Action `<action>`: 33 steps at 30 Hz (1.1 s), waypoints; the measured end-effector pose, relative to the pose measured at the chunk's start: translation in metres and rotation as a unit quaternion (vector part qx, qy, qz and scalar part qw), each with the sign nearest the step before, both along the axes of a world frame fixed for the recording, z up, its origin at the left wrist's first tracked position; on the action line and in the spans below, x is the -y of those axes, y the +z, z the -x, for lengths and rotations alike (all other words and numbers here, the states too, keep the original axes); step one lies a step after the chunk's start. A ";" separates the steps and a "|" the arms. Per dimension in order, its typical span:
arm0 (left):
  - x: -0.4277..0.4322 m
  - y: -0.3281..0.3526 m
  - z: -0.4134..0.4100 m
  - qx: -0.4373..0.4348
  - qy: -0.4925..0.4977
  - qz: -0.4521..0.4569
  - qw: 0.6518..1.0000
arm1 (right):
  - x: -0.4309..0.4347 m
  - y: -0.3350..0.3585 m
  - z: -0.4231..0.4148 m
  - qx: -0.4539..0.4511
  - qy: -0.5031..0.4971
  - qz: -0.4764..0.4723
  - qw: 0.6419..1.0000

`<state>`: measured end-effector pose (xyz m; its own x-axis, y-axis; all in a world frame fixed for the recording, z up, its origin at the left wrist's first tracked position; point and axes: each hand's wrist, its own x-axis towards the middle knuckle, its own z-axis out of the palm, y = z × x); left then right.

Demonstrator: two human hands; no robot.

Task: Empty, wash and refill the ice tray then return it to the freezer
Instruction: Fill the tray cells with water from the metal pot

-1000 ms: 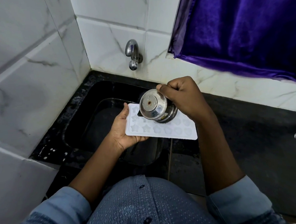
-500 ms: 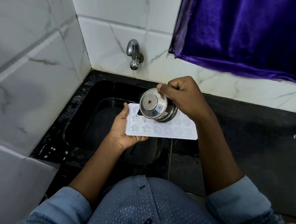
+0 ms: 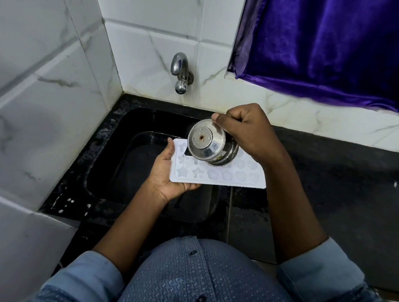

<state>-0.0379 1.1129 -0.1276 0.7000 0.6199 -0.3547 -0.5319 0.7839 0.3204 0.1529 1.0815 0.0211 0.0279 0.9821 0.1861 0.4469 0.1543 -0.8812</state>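
I see the white rectangular plastic ice tray (image 3: 221, 176), with star- and heart-shaped cavities, held roughly level above the black sink (image 3: 114, 156). The round stainless-steel pot (image 3: 207, 145) is tipped on its side just above the tray's far-left cavities, base facing me.

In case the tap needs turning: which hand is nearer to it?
Right. The right hand, gripping the tilted steel pot, is below and right of the tap; the left hand holds the ice tray lower down.
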 end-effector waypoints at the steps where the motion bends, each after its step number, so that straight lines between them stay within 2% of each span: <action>1: -0.001 0.000 0.000 -0.004 0.001 -0.001 1.000 | -0.001 -0.001 0.000 -0.013 -0.002 0.004 1.000; 11: -0.006 -0.002 0.002 -0.068 0.020 0.000 0.998 | -0.002 -0.012 -0.013 -0.194 -0.056 0.053 0.978; 22: -0.005 -0.004 0.005 -0.091 0.023 -0.024 0.995 | 0.002 -0.020 -0.068 -0.294 -0.141 0.042 0.944; 27: -0.005 -0.003 0.004 -0.093 0.033 -0.033 0.995 | 0.000 -0.029 -0.104 -0.366 -0.215 0.018 0.905; 33: -0.003 -0.007 -0.001 -0.108 0.039 -0.022 0.993 | -0.006 -0.053 -0.147 -0.411 -0.280 0.001 0.868</action>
